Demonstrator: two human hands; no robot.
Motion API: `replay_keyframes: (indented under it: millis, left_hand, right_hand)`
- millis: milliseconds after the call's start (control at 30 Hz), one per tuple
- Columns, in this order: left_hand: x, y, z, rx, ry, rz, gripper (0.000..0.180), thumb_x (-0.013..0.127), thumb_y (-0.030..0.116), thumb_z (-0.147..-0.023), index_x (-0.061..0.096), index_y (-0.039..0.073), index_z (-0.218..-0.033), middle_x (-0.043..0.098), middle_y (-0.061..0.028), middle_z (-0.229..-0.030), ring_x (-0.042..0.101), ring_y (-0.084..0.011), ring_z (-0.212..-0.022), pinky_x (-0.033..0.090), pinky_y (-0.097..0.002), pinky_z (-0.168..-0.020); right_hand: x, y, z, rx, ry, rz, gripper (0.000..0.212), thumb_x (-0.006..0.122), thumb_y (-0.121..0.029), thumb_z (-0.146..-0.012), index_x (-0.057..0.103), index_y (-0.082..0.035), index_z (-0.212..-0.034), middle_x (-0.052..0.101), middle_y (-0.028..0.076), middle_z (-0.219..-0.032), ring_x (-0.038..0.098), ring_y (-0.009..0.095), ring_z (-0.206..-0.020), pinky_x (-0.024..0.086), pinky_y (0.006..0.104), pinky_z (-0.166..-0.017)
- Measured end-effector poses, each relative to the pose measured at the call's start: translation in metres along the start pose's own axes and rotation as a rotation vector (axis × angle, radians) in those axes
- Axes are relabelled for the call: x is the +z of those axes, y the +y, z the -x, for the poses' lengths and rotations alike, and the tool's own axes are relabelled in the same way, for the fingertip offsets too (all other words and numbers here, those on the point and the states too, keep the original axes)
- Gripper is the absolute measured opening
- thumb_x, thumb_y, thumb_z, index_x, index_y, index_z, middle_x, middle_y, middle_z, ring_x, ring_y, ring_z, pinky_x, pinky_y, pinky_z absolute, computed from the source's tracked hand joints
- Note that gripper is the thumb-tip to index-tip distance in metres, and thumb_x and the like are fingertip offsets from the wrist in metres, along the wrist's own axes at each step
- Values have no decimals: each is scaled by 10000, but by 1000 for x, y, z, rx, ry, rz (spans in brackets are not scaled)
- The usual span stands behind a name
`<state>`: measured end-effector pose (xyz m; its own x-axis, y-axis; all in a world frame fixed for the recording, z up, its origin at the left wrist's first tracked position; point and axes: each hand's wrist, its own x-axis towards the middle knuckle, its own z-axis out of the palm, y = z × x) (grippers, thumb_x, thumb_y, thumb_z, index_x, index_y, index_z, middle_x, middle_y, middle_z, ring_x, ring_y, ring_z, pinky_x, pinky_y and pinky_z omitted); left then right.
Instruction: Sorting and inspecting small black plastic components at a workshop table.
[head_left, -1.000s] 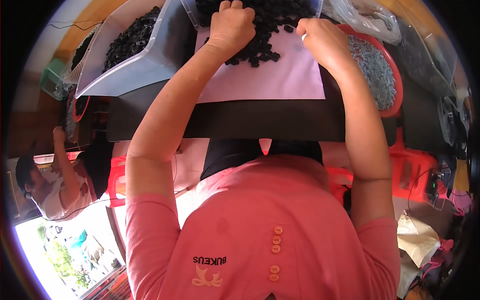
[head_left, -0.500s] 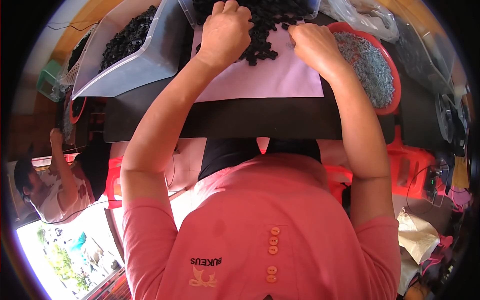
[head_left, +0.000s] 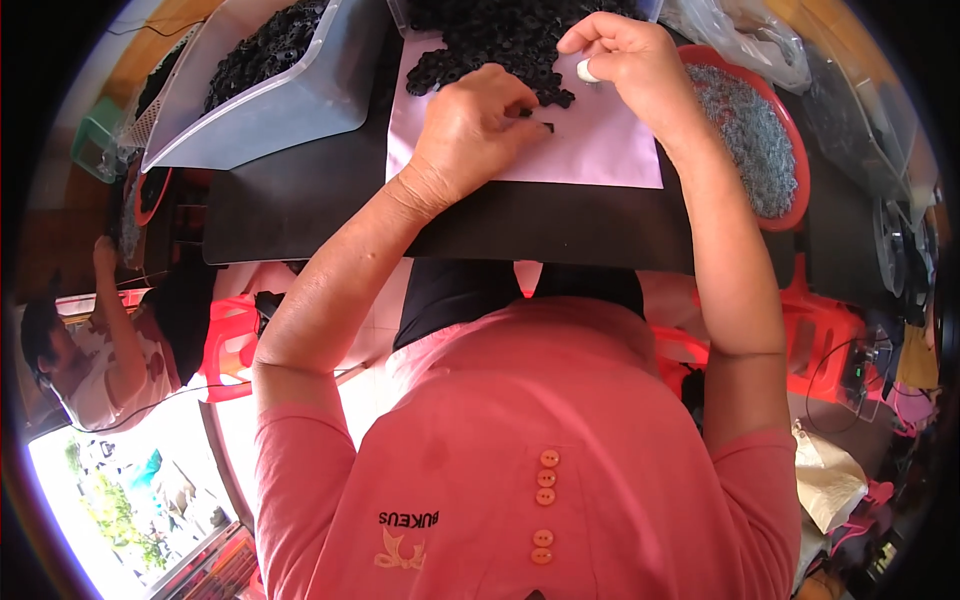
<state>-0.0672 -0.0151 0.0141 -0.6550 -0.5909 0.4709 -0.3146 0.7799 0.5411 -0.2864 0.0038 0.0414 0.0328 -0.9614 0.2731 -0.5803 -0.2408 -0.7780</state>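
A heap of small black parts (head_left: 490, 50) lies on a pale pink sheet (head_left: 610, 165), in front of a clear bin. Over the sheet's left half my left hand (head_left: 475, 130) is closed, with a small black part (head_left: 548, 127) showing at its fingertips. To the right, my right hand (head_left: 640, 75) hovers by the edge of the heap. Its index finger reaches toward the black parts, and its thumb, wearing a white cover (head_left: 586, 70), stands apart from it. Nothing shows between them.
At left stands a translucent bin (head_left: 280, 110) of black parts. A red basin (head_left: 800, 190) with small grey-blue pieces sits at right, near a clear plastic bag (head_left: 745, 40). Another person (head_left: 110, 360) works at far left. Red stools (head_left: 825, 340) stand beyond the black table (head_left: 300, 225).
My left hand has come down from the heap toward me, a black part now at its fingertips. The right hand has turned and lifted slightly, its white thumb cover now showing.
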Motion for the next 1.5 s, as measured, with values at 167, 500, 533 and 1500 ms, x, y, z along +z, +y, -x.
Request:
replay_keyframes:
  millis: [167,500,533,1500]
  left_hand:
    - [-14,11,-6,-388,54,479,150,685,109,-874,693,-6,-970,664,-38,-813,585,-89,-696,470,-240,-595]
    - [-20,16,-28,-588,-29,1062,190,614,177,-955,647,-7,-991,659,-71,-824,584,-120,-691,419,-246,-575]
    - [-18,15,-28,-590,-17,1086,189,613,173,-955,645,-8,-996,659,-72,-828,587,-123,-698,421,-249,-577]
    - [-9,-5,-12,319,-211,-162,211,712,48,-743,595,20,-916,574,-102,-847,595,-304,-820,506,-367,-677]
  right_hand:
    - [16,-43,12,95,67,-402,181,661,7,-773,671,3,-953,660,42,-840,612,110,-774,477,229,-719]
    - [23,-49,20,-128,216,-463,179,618,10,-833,656,12,-1008,657,45,-878,615,108,-827,495,236,-765]
    - [23,-52,20,-120,219,-462,171,610,6,-844,656,13,-1008,658,52,-889,616,110,-828,497,239,-768]
    - [4,-34,14,7,201,-450,87,630,26,-810,677,17,-883,680,58,-826,630,124,-756,510,254,-703]
